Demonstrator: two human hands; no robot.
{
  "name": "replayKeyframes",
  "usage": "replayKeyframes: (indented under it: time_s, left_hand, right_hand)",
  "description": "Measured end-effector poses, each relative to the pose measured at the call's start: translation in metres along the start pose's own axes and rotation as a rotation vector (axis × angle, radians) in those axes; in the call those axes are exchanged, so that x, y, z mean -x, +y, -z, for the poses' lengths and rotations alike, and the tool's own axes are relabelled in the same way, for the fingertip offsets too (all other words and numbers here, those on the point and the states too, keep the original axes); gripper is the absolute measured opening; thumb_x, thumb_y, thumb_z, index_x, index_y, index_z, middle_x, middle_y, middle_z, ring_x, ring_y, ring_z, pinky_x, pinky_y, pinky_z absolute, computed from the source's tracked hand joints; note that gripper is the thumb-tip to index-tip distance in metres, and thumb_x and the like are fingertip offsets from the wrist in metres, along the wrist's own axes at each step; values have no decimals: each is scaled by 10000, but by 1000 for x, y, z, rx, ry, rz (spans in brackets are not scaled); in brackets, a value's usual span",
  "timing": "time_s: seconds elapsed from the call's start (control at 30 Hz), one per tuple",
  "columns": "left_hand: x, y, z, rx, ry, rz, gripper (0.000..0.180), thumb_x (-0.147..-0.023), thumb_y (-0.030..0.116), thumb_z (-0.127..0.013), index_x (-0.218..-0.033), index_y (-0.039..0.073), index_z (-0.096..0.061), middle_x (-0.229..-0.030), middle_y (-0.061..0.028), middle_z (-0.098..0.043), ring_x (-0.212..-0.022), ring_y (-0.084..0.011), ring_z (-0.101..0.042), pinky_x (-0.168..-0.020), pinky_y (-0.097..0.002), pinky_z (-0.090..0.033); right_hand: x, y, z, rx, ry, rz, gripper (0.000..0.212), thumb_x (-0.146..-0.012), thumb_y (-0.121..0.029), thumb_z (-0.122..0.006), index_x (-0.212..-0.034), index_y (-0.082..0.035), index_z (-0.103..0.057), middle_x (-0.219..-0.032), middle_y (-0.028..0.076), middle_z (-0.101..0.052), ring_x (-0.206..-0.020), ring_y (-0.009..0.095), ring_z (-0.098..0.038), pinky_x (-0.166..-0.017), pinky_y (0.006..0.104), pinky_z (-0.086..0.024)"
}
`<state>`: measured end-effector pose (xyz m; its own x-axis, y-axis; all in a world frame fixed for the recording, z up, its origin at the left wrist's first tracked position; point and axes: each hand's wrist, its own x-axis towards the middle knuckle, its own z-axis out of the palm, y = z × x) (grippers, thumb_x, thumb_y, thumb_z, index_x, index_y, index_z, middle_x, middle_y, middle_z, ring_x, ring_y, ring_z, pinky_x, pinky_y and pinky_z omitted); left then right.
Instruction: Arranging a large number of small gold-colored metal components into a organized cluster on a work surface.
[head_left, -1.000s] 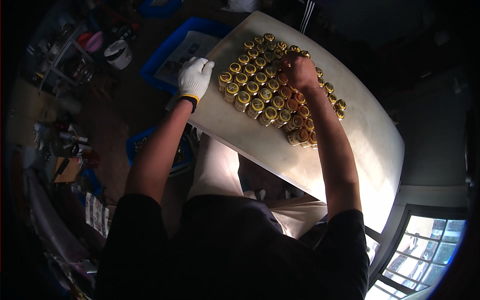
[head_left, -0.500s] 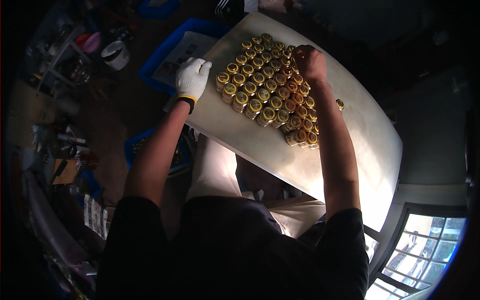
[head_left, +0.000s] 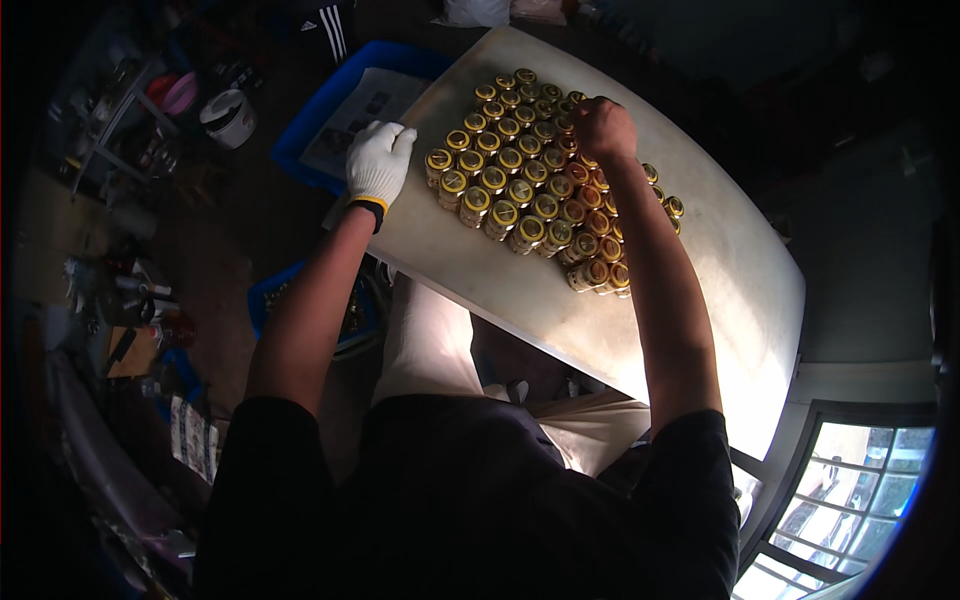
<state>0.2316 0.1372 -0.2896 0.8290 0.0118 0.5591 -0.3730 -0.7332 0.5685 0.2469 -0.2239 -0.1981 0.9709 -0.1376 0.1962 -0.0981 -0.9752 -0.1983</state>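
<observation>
Many small glass jars [head_left: 520,190] with gold lids stand upright, packed close together in rows on a pale tabletop [head_left: 470,265]. My left hand [head_left: 378,165], in a white knitted glove with a yellow cuff, is at the table's left edge, apart from the jars. Its fingers look curled over that edge. My bare right hand [head_left: 605,130] is over the far right side of the group, touching or just above the jars there. Its fingers are closed, and the hand itself hides what is in them. The right forearm covers some jars behind it.
A blue tray [head_left: 290,150] lined with printed paper lies beyond the table's left edge. Below it sits a blue basket [head_left: 265,300] of small pieces. A white bucket [head_left: 228,120] and a shelf [head_left: 110,125] stand farther left. A barred window [head_left: 840,490] is at lower right.
My right hand has shifted slightly left, and a few jars to the right of its forearm have come into sight. The left hand stays at the table edge. Dark striped cloth at the top has moved left.
</observation>
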Motion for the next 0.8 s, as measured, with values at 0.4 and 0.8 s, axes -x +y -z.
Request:
replayKeyframes:
  time_s: [0.4, 0.8]
  left_hand:
    - [1, 2, 1, 14, -6, 21, 266, -989, 332, -709, -962, 78, -783, -1023, -144, -752, -1005, -395, -697, -900, -517, -549]
    - [1, 0, 0, 3, -7, 27, 252, -982, 322, -719, -961, 79, -782, -1023, -147, -751, -1002, -400, -697, -892, -518, -548]
  right_hand:
    - [-1, 3, -9, 8, 35, 54, 260, -978, -369, -681, -1048, -144, -792, -1038, 189, -785, -1020, 424, -740, -895, 529, -589]
    - [33, 11, 24, -274, -41, 229, 151, -928, -267, -735, -1008, -153, -792, -1002, 102, -804, -946, 322, -772, -855, 447, -599]
